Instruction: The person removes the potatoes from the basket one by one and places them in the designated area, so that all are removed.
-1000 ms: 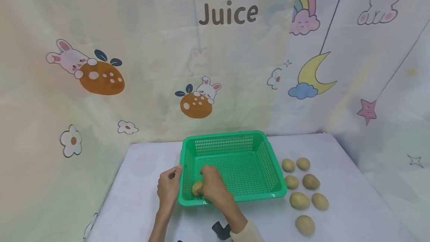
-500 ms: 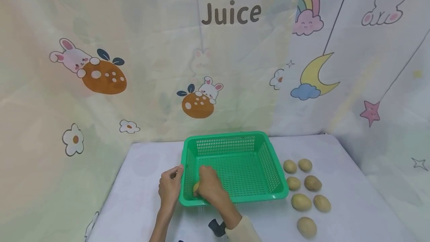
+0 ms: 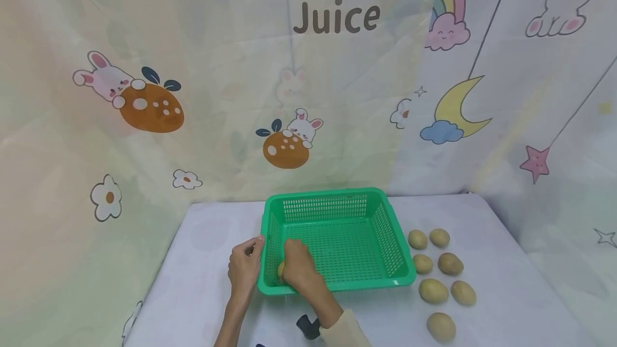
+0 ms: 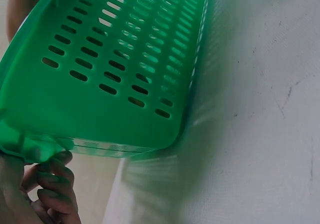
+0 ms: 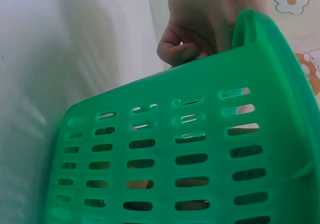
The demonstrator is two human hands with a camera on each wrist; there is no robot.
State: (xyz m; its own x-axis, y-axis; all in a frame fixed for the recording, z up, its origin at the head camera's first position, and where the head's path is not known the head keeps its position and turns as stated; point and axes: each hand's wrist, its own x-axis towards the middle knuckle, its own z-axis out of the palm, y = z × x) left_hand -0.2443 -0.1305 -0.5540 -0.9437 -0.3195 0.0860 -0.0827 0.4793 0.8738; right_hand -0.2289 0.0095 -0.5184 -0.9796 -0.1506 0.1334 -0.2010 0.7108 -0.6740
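Observation:
A green slotted plastic basket (image 3: pixel 337 286) sits on the white-covered table. My left hand (image 3: pixel 244 268) grips its left rim, thumb at the top edge; in the left wrist view the curled fingers (image 4: pixel 59 184) reach under that rim. Inside the basket's front left corner, my right hand (image 3: pixel 300 269) holds a potato (image 3: pixel 281 271) low near the floor. Most of that potato is hidden behind the hand. Through the slots in the right wrist view a yellowish patch of the potato (image 5: pixel 140 184) shows, and the right hand is mostly screened by the basket wall.
To the right of the basket several potatoes (image 3: pixel 434 291) lie loosely in two rows, with one potato (image 3: pixel 441 327) nearest the front. A black curved piece (image 3: pixel 308 326) is beside the right sleeve. A printed cloth (image 3: pixel 217 95) hangs behind the table.
My right hand has shifted slightly left in the basket's corner, covering more of the potato. The left hand keeps its grip on the rim. The whole view has drifted a little.

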